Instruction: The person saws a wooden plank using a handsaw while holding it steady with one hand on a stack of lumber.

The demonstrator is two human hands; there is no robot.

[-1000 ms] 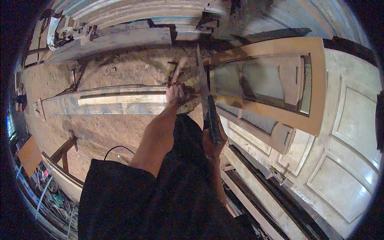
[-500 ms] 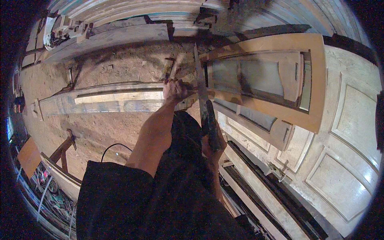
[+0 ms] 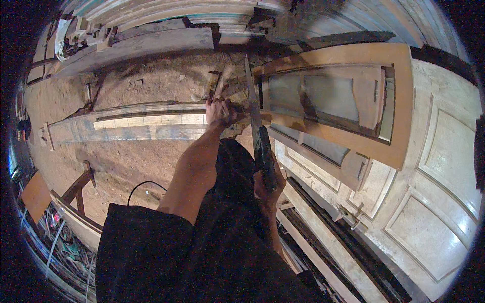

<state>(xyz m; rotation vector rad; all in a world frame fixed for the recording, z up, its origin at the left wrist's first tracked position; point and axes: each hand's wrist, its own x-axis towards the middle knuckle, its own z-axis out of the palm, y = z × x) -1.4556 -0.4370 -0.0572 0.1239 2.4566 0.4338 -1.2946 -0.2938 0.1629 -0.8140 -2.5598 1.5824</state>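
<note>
In my right hand (image 3: 268, 184) is a handsaw (image 3: 251, 91), my fingers closed round its dark handle. Its long blade points away from me and crosses the wood just right of my left hand. My left hand (image 3: 220, 112) grips a pale wooden strip (image 3: 156, 120) near its right end, fingers curled over it. That strip lies along a worn wooden bench (image 3: 76, 132) stretching off to the left. Where the blade meets the wood, it is too dim to tell how deep it sits.
Framed panels with glass-like inserts, one a tan wooden frame (image 3: 399, 106), lean at the right beside a pale panelled door (image 3: 444, 146). Long timber lengths (image 3: 323, 227) lie at lower right. Beyond the bench is a grey board (image 3: 151, 43). A dark cable (image 3: 139, 186) curves over the dirt floor (image 3: 121, 171).
</note>
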